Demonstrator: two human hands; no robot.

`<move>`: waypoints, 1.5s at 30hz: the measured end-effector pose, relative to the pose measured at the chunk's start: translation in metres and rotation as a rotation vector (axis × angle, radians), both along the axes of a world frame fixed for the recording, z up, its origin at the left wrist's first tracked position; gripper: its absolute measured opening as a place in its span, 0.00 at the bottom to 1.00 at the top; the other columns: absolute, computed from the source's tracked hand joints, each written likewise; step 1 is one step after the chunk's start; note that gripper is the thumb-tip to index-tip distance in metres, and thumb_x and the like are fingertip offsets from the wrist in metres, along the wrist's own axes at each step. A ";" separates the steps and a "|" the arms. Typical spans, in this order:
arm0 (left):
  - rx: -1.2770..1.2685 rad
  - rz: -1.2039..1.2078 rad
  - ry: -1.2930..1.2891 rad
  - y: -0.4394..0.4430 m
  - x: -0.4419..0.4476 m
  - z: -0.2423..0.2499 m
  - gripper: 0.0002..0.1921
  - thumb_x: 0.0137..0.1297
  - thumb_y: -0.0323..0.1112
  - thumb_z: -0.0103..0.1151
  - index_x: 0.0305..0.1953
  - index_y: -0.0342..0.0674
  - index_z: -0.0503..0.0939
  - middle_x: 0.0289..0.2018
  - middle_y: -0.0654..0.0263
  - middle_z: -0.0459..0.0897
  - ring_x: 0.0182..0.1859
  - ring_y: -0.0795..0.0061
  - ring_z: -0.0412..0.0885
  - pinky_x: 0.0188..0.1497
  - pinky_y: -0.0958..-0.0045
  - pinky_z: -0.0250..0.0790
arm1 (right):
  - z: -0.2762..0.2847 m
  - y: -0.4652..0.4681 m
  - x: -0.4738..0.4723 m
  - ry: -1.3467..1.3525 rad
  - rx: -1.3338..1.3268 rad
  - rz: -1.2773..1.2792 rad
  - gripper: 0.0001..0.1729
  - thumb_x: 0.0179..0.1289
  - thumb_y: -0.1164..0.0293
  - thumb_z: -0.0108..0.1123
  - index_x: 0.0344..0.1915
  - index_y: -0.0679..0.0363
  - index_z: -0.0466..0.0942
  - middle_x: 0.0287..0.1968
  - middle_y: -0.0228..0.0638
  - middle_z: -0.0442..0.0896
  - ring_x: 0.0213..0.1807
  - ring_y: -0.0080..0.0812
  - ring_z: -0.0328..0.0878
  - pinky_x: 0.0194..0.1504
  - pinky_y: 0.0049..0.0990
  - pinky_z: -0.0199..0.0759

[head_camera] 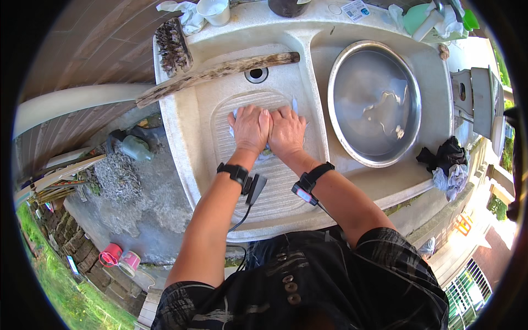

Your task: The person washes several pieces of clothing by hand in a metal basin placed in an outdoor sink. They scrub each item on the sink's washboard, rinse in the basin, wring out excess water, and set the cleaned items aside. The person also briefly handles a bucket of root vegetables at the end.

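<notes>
My left hand (251, 128) and my right hand (287, 128) lie side by side, thumbs touching, on the ridged washboard (268, 194) of a stone laundry sink. Both press on a bunched wet cloth (266, 153), mostly hidden under them; pale edges of it show around my fingers. Beyond my hands is the round drain (256, 75), partly under a worn wooden stick (231, 68) that lies across the basin. In the basin to the right stands a large round metal tub (373, 103) of cloudy water.
A scrub brush (173, 47) sits on the sink's left corner. Along the back rim stand a white cup (213, 11), a dark pot (288, 6) and a green container (418, 20). Dark and pale cloths (449, 159) hang over the right edge. Buckets (129, 263) stand on the ground at left.
</notes>
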State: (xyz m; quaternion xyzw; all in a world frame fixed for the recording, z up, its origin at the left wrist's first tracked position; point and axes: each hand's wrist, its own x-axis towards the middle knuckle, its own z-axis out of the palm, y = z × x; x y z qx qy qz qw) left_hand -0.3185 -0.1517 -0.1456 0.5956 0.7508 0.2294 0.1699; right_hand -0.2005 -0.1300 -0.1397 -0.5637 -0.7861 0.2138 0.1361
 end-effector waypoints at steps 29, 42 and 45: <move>-0.371 0.476 -1.365 0.009 0.001 0.109 0.16 0.63 0.50 0.62 0.34 0.43 0.77 0.25 0.71 0.73 0.28 0.78 0.73 0.35 0.73 0.69 | 0.165 -0.012 0.136 0.491 -0.411 -0.069 0.13 0.53 0.63 0.69 0.39 0.54 0.82 0.43 0.40 0.79 0.46 0.45 0.78 0.47 0.39 0.72; 0.204 -0.106 -0.774 0.065 0.222 0.200 0.12 0.71 0.36 0.55 0.32 0.37 0.70 0.28 0.72 0.73 0.32 0.83 0.69 0.39 0.78 0.68 | 0.187 0.065 0.351 0.346 0.428 -0.256 0.06 0.48 0.71 0.69 0.30 0.49 0.87 0.47 0.29 0.82 0.54 0.37 0.73 0.61 0.40 0.52; 0.072 0.011 -0.767 0.076 0.246 0.190 0.14 0.73 0.40 0.53 0.32 0.37 0.72 0.26 0.73 0.71 0.31 0.85 0.67 0.36 0.78 0.65 | 0.168 0.075 0.374 0.519 0.279 -0.284 0.06 0.56 0.72 0.64 0.35 0.55 0.84 0.42 0.35 0.84 0.46 0.41 0.77 0.55 0.39 0.64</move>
